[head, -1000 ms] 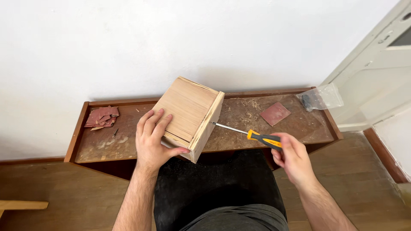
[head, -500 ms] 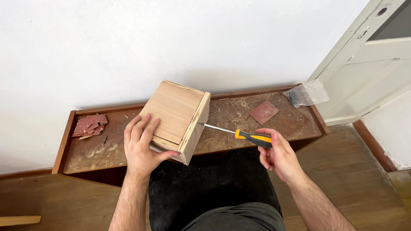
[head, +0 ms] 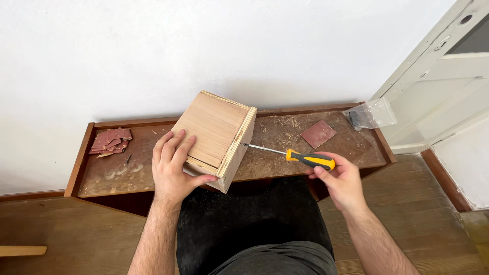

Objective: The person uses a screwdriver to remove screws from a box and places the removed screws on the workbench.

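A light plywood box (head: pixel 216 130) stands tilted on a low brown bench (head: pixel 81 168), its plywood edge turned to the right. My left hand (head: pixel 173 170) grips its near left corner, fingers spread over the top face and thumb under the edge. A screwdriver (head: pixel 300 158) with a yellow and black handle is in my right hand (head: pixel 338 181). Its metal tip touches the right edge of the box.
A pile of reddish sandpaper pieces (head: pixel 111 140) lies at the bench's left end, and one sandpaper square (head: pixel 318 134) to the right. A clear plastic bag (head: pixel 369 114) sits at the right end. A white door (head: pixel 443 81) stands to the right. Sawdust covers the bench top.
The box, both hands and the screwdriver keep the same pose against each other. The view has shifted slightly, so the bench sits a little differently in frame.
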